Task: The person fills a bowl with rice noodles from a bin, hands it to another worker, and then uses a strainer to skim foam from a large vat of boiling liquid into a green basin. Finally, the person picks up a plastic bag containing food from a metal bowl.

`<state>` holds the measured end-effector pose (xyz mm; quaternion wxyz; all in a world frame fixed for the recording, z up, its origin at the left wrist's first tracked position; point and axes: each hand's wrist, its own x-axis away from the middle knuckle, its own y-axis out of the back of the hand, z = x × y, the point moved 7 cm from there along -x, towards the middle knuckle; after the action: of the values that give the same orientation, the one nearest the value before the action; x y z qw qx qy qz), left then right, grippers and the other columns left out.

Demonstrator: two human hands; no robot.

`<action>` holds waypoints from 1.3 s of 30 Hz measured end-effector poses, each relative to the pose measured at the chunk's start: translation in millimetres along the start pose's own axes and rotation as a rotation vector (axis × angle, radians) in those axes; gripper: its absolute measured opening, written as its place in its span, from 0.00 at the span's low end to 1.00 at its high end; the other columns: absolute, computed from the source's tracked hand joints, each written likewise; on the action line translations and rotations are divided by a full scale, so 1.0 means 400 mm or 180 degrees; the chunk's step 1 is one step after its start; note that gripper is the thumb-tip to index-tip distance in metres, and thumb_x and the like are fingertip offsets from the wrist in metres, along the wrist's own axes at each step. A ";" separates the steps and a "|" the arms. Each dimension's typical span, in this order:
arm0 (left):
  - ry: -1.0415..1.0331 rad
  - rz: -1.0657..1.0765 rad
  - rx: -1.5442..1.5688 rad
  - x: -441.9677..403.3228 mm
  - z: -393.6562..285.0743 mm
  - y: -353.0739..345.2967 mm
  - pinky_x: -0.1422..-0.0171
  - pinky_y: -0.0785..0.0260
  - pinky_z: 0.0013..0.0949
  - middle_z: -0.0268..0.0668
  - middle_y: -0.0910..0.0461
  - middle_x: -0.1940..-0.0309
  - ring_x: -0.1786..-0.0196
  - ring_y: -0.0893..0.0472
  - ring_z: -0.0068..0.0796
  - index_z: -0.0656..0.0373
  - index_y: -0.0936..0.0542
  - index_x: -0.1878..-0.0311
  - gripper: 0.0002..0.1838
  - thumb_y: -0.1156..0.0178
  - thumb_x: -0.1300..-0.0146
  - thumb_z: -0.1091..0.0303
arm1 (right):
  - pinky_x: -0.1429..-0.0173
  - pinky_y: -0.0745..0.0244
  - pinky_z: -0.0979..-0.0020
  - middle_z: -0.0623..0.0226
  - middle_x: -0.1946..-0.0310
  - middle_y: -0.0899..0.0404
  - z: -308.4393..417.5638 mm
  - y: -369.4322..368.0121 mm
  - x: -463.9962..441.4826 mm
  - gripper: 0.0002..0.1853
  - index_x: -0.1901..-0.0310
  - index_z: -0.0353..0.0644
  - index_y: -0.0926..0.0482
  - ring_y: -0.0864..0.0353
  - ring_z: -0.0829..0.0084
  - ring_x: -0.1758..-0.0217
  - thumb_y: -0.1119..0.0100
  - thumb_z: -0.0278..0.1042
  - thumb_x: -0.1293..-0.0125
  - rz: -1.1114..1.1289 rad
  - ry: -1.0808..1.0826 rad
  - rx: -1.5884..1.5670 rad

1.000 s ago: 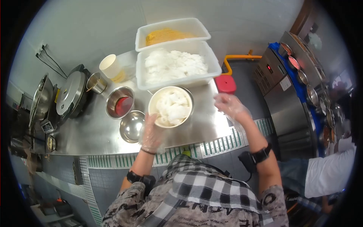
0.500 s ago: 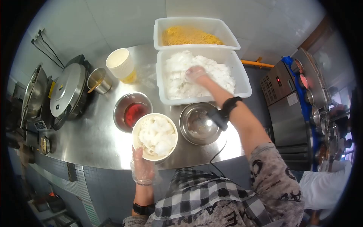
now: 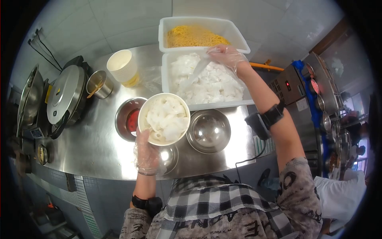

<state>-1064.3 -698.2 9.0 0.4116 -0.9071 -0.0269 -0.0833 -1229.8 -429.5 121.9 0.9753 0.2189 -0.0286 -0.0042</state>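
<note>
My left hand (image 3: 146,153), in a clear plastic glove, is closed on the near-left side of a white paper bowl (image 3: 148,99). Wide white noodles (image 3: 166,118) fill the bowl, which is held above the steel counter. My right hand (image 3: 226,56), also gloved, is over the back right of a white plastic tub (image 3: 164,75). Its fingers pinch a translucent white noodle strip (image 3: 199,68) that slants down to the heap of white noodles (image 3: 219,84) in the tub. The exact grip is partly blurred.
Behind stands a second tub (image 3: 162,34) with yellow noodles. On the steel counter (image 3: 87,147) are a steel bowl (image 3: 209,131), a bowl with red contents (image 3: 132,121), stacked paper bowls (image 3: 121,65), a steel pot (image 3: 101,85) and a lidded cooker (image 3: 65,95). A person in white (image 3: 338,199) is at right.
My right hand has risen from the noodle heap toward the tub's back right, drawing up a white strip. My left hand has lifted the bowl forward, uncovering a small steel bowl beneath.
</note>
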 end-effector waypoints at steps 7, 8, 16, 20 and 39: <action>0.0034 -0.0220 0.0107 0.009 -0.009 0.062 0.42 0.34 0.37 0.45 0.35 0.45 0.45 0.31 0.36 0.67 0.44 0.41 0.29 0.49 0.43 0.63 | 0.57 0.30 0.69 0.58 0.65 0.23 -0.170 -0.149 -0.079 0.13 0.62 0.37 0.25 0.24 0.66 0.61 0.52 0.38 0.42 0.0627 -0.0109 -0.0416; -0.0018 -0.0239 0.0058 0.010 -0.014 0.066 0.42 0.34 0.37 0.45 0.35 0.45 0.45 0.31 0.36 0.67 0.43 0.41 0.29 0.49 0.42 0.63 | 0.58 0.29 0.67 0.53 0.66 0.23 -0.127 -0.179 -0.055 0.15 0.63 0.35 0.25 0.23 0.63 0.62 0.52 0.39 0.44 0.0570 0.0504 0.2025; -0.0075 -0.0211 -0.0117 -0.005 -0.030 0.072 0.43 0.34 0.37 0.45 0.35 0.45 0.44 0.31 0.36 0.67 0.43 0.41 0.29 0.49 0.42 0.62 | 0.58 0.29 0.62 0.53 0.70 0.22 -0.223 -0.304 -0.063 0.13 0.64 0.39 0.23 0.22 0.58 0.64 0.53 0.35 0.48 0.1513 0.0837 0.3925; -0.0050 -0.0151 0.0050 -0.031 -0.018 0.075 0.43 0.34 0.37 0.46 0.35 0.45 0.44 0.31 0.37 0.67 0.43 0.41 0.30 0.48 0.43 0.62 | 0.60 0.29 0.60 0.54 0.70 0.22 -0.293 -0.394 -0.085 0.11 0.70 0.39 0.22 0.22 0.57 0.65 0.54 0.33 0.47 0.0867 0.1231 0.3511; 0.0068 -0.0121 -0.0299 -0.132 0.024 -0.069 0.52 0.30 0.34 0.42 0.33 0.50 0.51 0.29 0.32 0.62 0.41 0.43 0.23 0.51 0.42 0.70 | 0.59 0.32 0.79 0.66 0.69 0.24 0.316 0.052 0.072 0.13 0.66 0.38 0.23 0.27 0.78 0.65 0.42 0.38 0.51 -0.0192 0.0551 0.0161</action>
<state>-1118.4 -671.6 14.3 0.3671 -0.9239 -0.0358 -0.1019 -1208.5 -465.0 246.4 0.9677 0.2438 0.0623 -0.0139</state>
